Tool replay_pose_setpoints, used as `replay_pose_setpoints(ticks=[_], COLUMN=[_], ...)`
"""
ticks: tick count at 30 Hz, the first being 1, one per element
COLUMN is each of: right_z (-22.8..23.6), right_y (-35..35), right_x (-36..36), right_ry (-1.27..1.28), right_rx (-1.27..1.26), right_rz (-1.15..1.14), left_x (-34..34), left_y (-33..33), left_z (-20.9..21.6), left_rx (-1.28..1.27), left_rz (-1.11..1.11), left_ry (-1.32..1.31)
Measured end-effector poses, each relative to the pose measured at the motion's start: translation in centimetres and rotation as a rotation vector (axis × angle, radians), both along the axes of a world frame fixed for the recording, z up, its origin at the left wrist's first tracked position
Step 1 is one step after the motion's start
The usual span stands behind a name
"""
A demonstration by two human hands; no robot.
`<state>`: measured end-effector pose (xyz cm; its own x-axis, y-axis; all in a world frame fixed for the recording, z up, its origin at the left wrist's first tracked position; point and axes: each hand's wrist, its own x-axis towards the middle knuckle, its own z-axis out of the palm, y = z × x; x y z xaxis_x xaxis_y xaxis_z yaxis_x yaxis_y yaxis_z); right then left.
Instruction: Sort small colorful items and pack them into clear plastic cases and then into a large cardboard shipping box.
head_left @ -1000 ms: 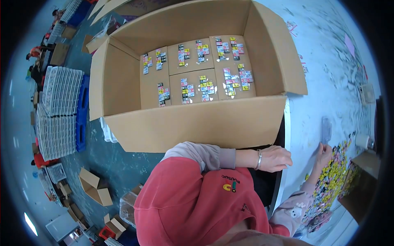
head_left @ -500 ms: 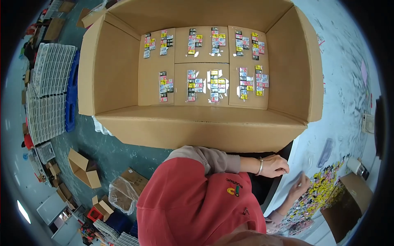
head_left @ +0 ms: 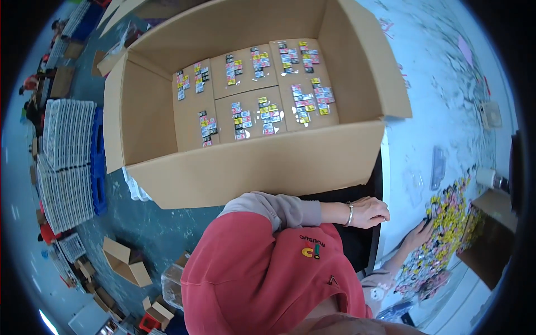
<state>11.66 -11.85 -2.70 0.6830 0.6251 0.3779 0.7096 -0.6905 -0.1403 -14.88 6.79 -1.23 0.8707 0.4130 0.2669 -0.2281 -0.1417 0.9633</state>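
Note:
My left hand (head_left: 371, 212), a bracelet at its wrist, rests by the edge of the white table (head_left: 410, 148). Its fingers are curled closed, and whatever they may hold is hidden. At the near side of a pile of small yellow, black, pink and white pieces (head_left: 446, 215), my right hand (head_left: 417, 237) has its fingertips together against a dark bit, too small to name. Ahead stands a large open cardboard box (head_left: 251, 167). On its bottom lie several clear packs (head_left: 270, 116) of small coloured pieces, set out in two rows.
A clear plastic tray (head_left: 438, 167) lies beyond the pile. A smaller open carton (head_left: 491, 234) sits right of it, near a white cylinder (head_left: 486, 177). Stacked white crates (head_left: 66, 187) and another open carton (head_left: 125, 262) stand on the green floor to the left.
My right hand has moved right and up to the pile. The view has turned, so the large box appears tilted and farther left. My left hand stays by the table edge.

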Motion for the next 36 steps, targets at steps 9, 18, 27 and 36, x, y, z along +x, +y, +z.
replay_pose_setpoints(ticks=[9, 18, 27, 36], right_z=[-0.1, 3.9, -0.1, 0.2], right_y=[-1.2, 7.0, 11.8, 12.4], right_x=[-5.0, -8.5, -9.7, -10.0], right_ry=[-0.177, 0.001, 0.06, 0.023], right_rx=[-0.069, 0.156, 0.053, 0.02], right_rz=[-0.127, 0.156, 0.248, 0.239], left_x=[0.0, -13.2, -16.6, -23.6], left_y=[0.6, 21.8, 36.5, 38.2], left_z=[7.3, 13.1, -0.2, 3.1], left_rx=[0.394, 0.684, 0.639, 0.163], left_rz=[-0.108, 0.532, 0.163, 0.329], left_ry=[0.006, 0.598, 1.209, 1.121])
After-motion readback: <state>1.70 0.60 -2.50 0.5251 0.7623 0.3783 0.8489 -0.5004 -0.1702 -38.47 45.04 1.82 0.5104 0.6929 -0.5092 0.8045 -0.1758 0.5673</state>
